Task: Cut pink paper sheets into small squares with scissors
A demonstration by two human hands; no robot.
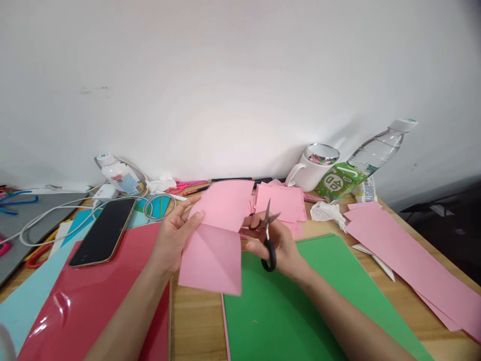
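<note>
1. Left hand (176, 238) pinches the creased sheet (221, 243), centre, above the worktop (195, 321); a loose pinch could let it slip.
2. Right hand (284, 248) holds the scissors (267, 220), spread, just right of the sheet; a careless turn could nick it.

We saw matt paper in the sheet (220, 245) — smooth but for a crease — and shiny metal blades on the scissors (267, 220) with plastic-looking handles. Our table (195, 321) showed smooth wood grain, the folder (93, 296) glossy plastic, the mug (312, 176) a polished metal rim.
</note>
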